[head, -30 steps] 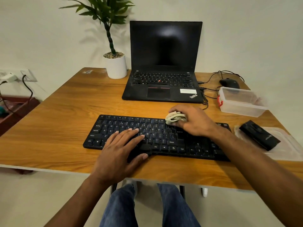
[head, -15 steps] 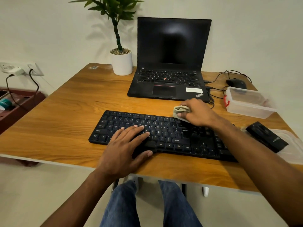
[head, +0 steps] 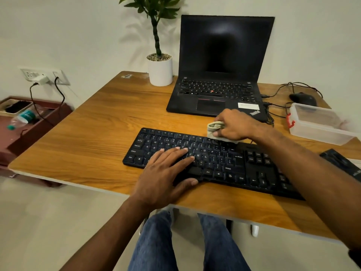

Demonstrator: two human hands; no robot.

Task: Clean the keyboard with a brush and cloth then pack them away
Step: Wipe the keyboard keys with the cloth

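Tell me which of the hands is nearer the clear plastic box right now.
Right. The right hand holds the cloth at the keyboard's far edge, with a gap of table to the clear plastic box. The left hand lies flat on the keys, farther away.

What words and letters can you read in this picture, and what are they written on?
"ThinkPad": on the corner of the open black laptop.
"Ctrl", "Shift", "Alt" and letters like "J", "K", "L": on keys of the flat black keyboard.
White sticker on the laptop's palm rest: too small to read.
Label on the clear plastic bottle with a teal cap: too blurred to read.
Print on the black box at the right edge: too blurred to read.
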